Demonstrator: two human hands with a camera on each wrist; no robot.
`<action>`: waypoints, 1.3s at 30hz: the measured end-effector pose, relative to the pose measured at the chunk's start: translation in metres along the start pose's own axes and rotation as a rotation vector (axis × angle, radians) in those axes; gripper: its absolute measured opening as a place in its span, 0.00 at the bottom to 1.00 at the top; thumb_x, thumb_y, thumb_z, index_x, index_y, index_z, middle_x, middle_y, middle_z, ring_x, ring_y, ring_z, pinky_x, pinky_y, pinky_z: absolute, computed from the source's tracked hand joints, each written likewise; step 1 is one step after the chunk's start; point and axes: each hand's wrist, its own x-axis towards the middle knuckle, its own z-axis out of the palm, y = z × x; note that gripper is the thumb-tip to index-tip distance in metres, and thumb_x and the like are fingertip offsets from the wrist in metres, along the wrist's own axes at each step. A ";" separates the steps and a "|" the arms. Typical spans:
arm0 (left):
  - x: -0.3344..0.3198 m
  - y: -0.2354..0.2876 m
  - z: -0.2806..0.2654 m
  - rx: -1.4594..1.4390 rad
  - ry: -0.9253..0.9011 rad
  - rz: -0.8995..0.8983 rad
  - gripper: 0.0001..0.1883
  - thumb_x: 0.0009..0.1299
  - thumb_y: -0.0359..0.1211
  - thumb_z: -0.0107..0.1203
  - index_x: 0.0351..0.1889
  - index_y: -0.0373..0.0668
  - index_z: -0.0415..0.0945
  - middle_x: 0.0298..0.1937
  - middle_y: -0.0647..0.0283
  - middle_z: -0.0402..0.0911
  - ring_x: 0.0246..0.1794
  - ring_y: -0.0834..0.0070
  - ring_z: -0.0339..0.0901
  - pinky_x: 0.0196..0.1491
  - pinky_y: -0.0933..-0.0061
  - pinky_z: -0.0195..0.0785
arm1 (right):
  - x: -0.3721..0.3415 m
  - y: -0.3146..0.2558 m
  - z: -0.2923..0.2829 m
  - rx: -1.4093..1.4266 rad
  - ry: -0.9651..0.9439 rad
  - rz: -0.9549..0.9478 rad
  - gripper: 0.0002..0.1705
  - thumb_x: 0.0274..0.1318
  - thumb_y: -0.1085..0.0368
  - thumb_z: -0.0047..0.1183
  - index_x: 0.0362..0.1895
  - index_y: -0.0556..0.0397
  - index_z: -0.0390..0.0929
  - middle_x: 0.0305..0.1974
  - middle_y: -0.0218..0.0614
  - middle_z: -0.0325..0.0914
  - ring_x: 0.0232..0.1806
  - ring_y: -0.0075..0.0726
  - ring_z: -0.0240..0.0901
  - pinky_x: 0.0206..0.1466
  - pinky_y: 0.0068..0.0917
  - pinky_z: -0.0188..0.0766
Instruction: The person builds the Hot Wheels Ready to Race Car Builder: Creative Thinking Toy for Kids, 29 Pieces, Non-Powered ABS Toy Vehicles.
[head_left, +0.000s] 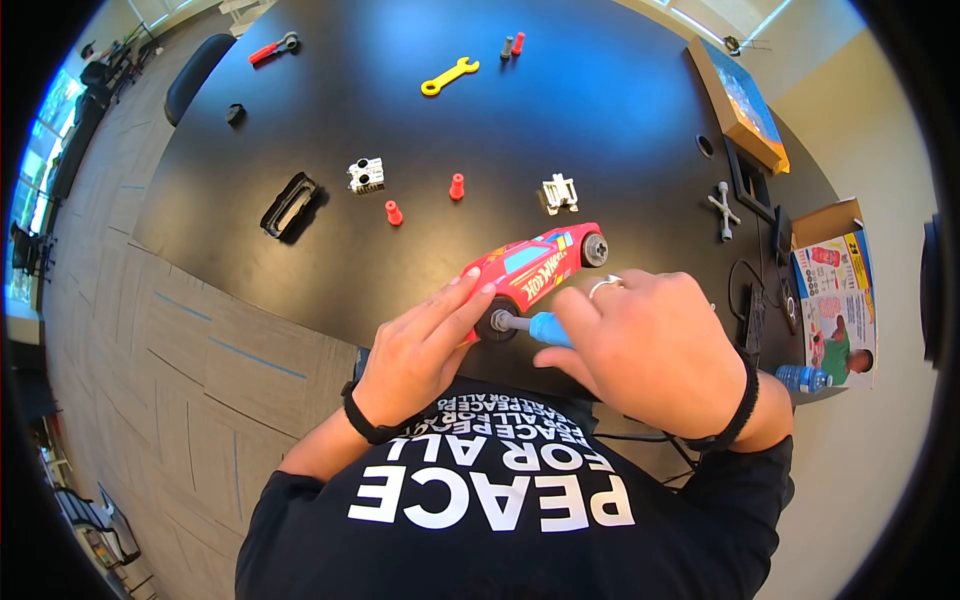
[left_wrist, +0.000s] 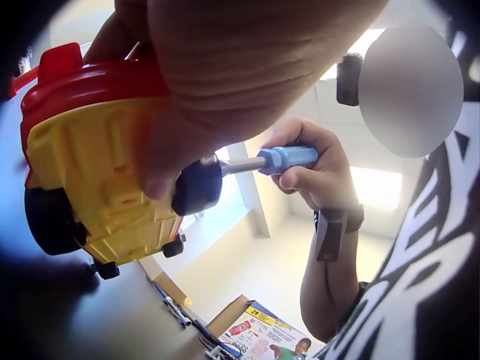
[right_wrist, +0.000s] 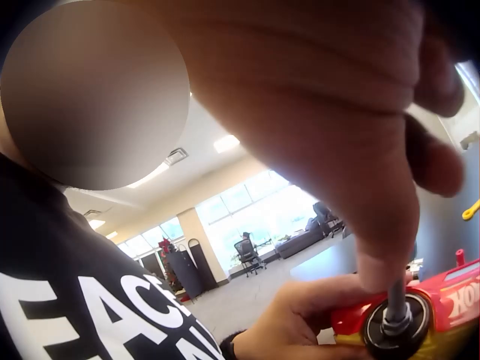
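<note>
A red toy car [head_left: 535, 265] with a yellow underside [left_wrist: 97, 172] is gripped at its rear by my left hand [head_left: 420, 345], fingers over the body and thumb on the underside. My right hand [head_left: 650, 345] holds a toy screwdriver by its blue handle [head_left: 550, 330]. The screwdriver's grey shaft [left_wrist: 246, 165] meets the hub of a black wheel [right_wrist: 396, 324] at the car's near end. At the other end, another wheel [head_left: 595, 250] shows a grey hub. In the left wrist view, the right hand [left_wrist: 319, 161] curls around the handle.
On the dark table [head_left: 330, 110] lie a yellow wrench [head_left: 450, 77], a red-handled ratchet [head_left: 273, 48], red pegs [head_left: 457, 187], white parts [head_left: 366, 175], a black frame [head_left: 290, 206] and a grey cross-shaped tool [head_left: 723, 211]. Boxes [head_left: 835, 295] and a water bottle [head_left: 803, 378] stand at the right.
</note>
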 end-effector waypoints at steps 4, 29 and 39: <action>-0.001 -0.007 0.004 0.074 -0.020 0.079 0.34 0.64 0.23 0.69 0.72 0.44 0.80 0.72 0.54 0.83 0.68 0.52 0.85 0.65 0.52 0.82 | -0.007 -0.008 -0.004 0.092 -0.285 0.199 0.23 0.71 0.49 0.63 0.28 0.52 0.80 0.23 0.40 0.83 0.28 0.47 0.86 0.28 0.42 0.77; 0.007 -0.039 -0.003 -0.008 -0.391 0.183 0.22 0.66 0.17 0.60 0.56 0.45 0.85 0.64 0.63 0.87 0.79 0.56 0.75 0.85 0.40 0.60 | -0.100 0.038 0.199 1.382 0.759 0.878 0.19 0.72 0.67 0.68 0.34 0.51 0.68 0.26 0.26 0.74 0.27 0.21 0.71 0.33 0.26 0.69; 0.013 -0.033 0.006 -0.066 -0.141 0.005 0.24 0.63 0.21 0.64 0.60 0.40 0.84 0.55 0.53 0.86 0.70 0.49 0.80 0.83 0.40 0.61 | 0.009 0.128 0.189 0.492 0.362 0.935 0.15 0.66 0.54 0.72 0.46 0.51 0.88 0.38 0.48 0.90 0.43 0.61 0.87 0.45 0.48 0.80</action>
